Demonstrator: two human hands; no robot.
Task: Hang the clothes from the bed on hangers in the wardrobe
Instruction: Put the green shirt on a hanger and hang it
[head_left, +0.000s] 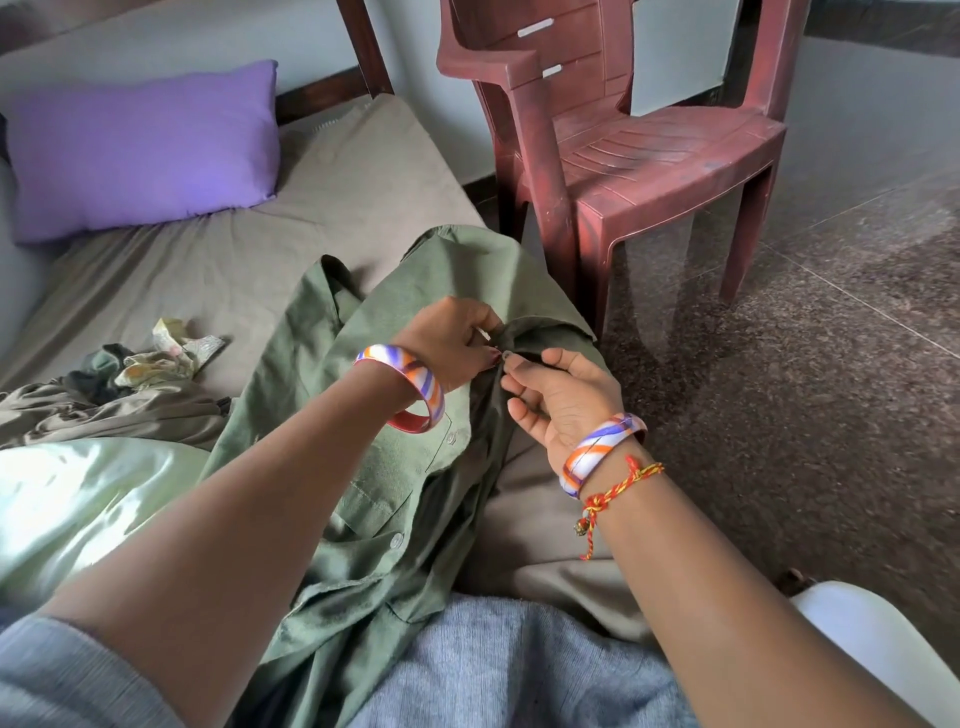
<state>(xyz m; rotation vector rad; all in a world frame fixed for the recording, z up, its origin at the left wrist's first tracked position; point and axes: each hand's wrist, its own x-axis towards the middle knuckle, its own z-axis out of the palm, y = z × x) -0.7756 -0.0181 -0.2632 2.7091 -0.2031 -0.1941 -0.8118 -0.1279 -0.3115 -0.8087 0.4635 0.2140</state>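
An olive-green button-up shirt (374, 467) lies spread along the near edge of the bed (208, 270), its collar end toward the chair. My left hand (452, 338) pinches the shirt's front placket near the collar. My right hand (556, 395) grips the opposite edge of the same placket, and a small button shows between the two sets of fingertips. Both wrists wear striped bangles. No hanger and no wardrobe are in view.
A heap of other clothes (119, 384) lies at the left of the bed, with a pale green satin cloth (78, 509) nearer me. A purple pillow (140, 150) rests at the head. A maroon plastic chair (639, 150) stands on the speckled floor right of the bed.
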